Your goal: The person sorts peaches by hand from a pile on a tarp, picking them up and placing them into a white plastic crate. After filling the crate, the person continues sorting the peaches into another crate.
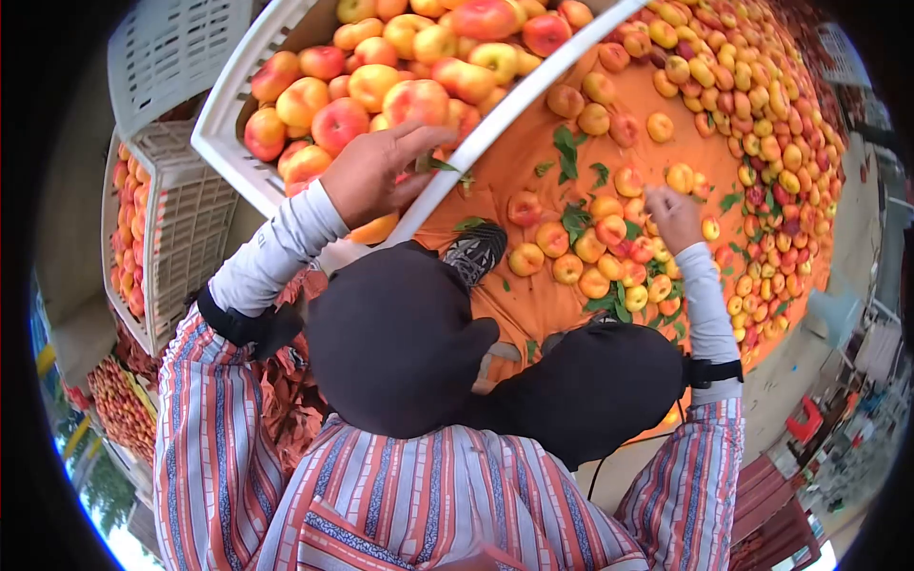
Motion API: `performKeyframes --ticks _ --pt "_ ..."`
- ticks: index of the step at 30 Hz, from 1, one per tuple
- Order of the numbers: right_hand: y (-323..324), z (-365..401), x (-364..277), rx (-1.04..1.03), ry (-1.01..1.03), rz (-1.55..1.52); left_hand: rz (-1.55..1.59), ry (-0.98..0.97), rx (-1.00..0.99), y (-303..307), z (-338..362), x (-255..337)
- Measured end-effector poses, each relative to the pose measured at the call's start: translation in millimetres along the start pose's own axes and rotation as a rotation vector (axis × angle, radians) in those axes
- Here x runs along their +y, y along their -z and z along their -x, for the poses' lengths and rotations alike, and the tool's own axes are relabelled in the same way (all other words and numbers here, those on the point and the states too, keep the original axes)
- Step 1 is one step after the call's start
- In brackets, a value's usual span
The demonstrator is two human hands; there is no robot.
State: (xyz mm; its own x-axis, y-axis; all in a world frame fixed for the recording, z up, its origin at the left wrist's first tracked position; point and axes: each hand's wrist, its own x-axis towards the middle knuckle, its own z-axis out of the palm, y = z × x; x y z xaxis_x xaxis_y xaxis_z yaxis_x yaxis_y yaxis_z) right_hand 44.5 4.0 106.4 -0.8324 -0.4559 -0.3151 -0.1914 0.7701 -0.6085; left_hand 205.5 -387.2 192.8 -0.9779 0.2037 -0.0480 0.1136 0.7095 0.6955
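Note:
My left hand (pixel 381 171) is over the near corner of a white plastic crate (pixel 514 107) heaped with red and yellow flat peaches (pixel 371 88). Its fingers are stretched and apart, with a small green leaf (pixel 441 165) by the fingertips at the rim. On the right, my right hand (pixel 674 217) is above the loose peaches (pixel 609 230) spread over an orange cloth (pixel 519 314). Its fingers are curled in, and whatever they hold, if anything, is hidden. Green leaves (pixel 575 221) lie among those peaches.
A large pile of peaches (pixel 762 124) covers the cloth's far right side. Another crate of peaches (pixel 130 228) stands at left, beneath a tilted white crate (pixel 176 57). My shoe (pixel 476 249) rests on the cloth beside the filled crate. A red stool (pixel 804 421) is at far right.

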Motion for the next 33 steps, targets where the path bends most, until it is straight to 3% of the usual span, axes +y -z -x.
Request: performKeyframes --ticks 1,2,3,4,5,10,12,14,16,18,21,22,23,24,26,28,30,33 --pt "-10 17 -12 0.040 0.112 0.049 -0.001 -0.076 0.008 -3 -3 -7" --pt "-28 23 12 -0.034 0.027 0.052 0.000 -0.146 0.015 -5 -5 -12" --pt "-43 29 22 -0.064 0.044 0.018 0.108 0.001 0.004 2 -4 1" --pt "-56 32 23 -0.093 0.065 -0.014 0.194 0.004 0.045 8 1 6" --pt "-68 31 22 -0.126 0.127 0.022 0.414 0.206 0.029 20 9 15" --pt "-131 3 -2 -0.259 0.603 0.312 0.189 0.527 0.197 87 97 0" --pt "-166 -13 3 -0.286 0.689 0.442 -0.162 0.825 0.076 105 160 -33" --pt "-191 -30 5 -0.238 0.769 0.518 -0.865 0.788 0.069 100 198 -24" --pt "-193 -40 -2 -0.329 0.695 0.490 -0.714 0.846 0.176 97 215 -27" --pt "-170 -37 -22 -0.271 0.519 0.223 -0.478 0.807 0.381 87 203 -22" --pt "-150 -43 0 -0.525 -0.471 -1.139 -0.441 0.573 0.467 72 165 -8" --pt "-122 -37 -25 -0.524 -0.467 -1.334 -0.447 0.484 0.456 68 152 -6" --pt "-102 -37 -26 -0.664 -0.316 -1.452 -0.417 0.430 0.453 63 141 -5" --pt "-72 -27 -61 -0.551 -0.353 -1.418 -0.397 0.378 0.456 62 134 -5" --pt "-29 -17 -107 -0.563 -0.180 -1.386 -0.369 0.360 0.487 62 132 -14" --pt "-4 -16 -153 -0.559 0.084 -1.193 -0.333 0.367 0.566 63 138 -27" --pt "8 -31 -194 -0.581 0.259 -0.724 -0.292 0.431 0.599 62 147 -36" --pt "-19 -45 -286 -0.571 0.449 -0.488 -0.272 0.379 0.669 59 158 -46"
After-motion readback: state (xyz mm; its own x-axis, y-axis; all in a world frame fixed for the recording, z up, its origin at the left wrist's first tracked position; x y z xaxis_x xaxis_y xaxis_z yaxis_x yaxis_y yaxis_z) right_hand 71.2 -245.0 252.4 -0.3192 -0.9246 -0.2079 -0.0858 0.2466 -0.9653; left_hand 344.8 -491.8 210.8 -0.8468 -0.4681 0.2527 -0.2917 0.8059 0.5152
